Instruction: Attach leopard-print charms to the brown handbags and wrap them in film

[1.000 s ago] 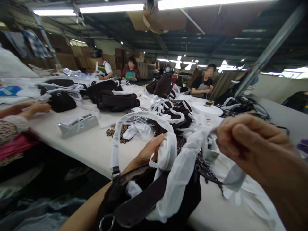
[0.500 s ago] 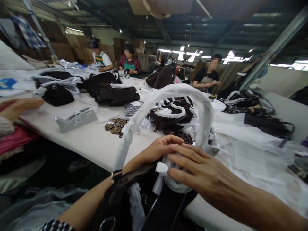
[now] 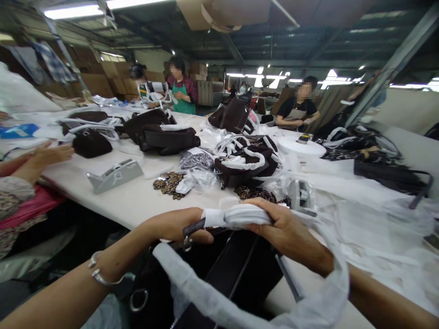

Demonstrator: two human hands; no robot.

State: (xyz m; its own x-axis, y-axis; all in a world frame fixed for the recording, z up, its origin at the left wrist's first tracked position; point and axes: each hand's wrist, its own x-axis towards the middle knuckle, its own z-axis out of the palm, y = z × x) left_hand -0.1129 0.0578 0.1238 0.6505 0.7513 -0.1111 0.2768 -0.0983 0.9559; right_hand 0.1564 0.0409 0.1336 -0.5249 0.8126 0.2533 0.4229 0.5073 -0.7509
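A dark bag with an open zipper stands right in front of me. Its handle, wrapped in white paper, hangs down toward me and loops under my right forearm. Between my hands lies a coiled strap in white wrapping, with a dark end and metal clip at its left. My right hand grips the coil from the right, thumb above and fingers below. My left hand closes around the coil's left end beside the dark strap tip; part of its fingers is hidden.
On the white table are a grey tape dispenser, a pile of bronze-coloured pieces and dark bags with white-wrapped handles. A co-worker's hands are at the left. Other people stand behind the table.
The wrapped handle has dropped from its upright arch toward me. My hands have moved apart and now hold the coiled strap from both ends, above the bag opening.
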